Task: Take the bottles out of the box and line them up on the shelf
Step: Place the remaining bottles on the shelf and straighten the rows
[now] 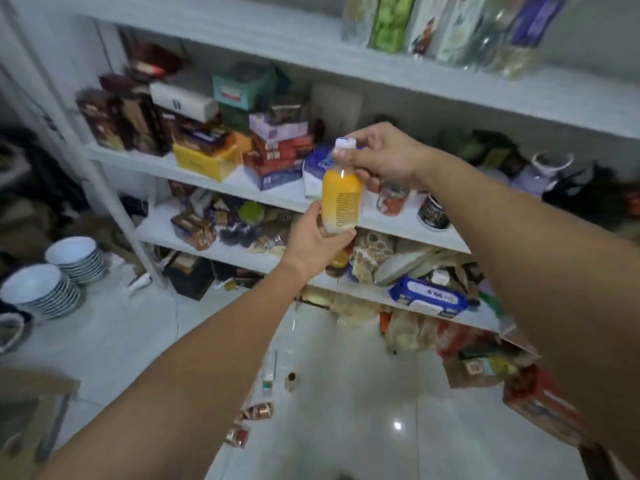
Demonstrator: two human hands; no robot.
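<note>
An orange bottle (342,199) is held upright in the air before the shelf (381,221), the left hand (317,240) curling its fingers round the base and the right hand (384,157) pinching the neck, so setting it down is not yet done and no lined-up row shows.

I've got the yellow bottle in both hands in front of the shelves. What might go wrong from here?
1. The shelf is crowded; setting the yellow bottle down may knock the jars there.
2. The right hand only pinches near the white cap; if the left hand releases the base, the bottle might slip.
</note>
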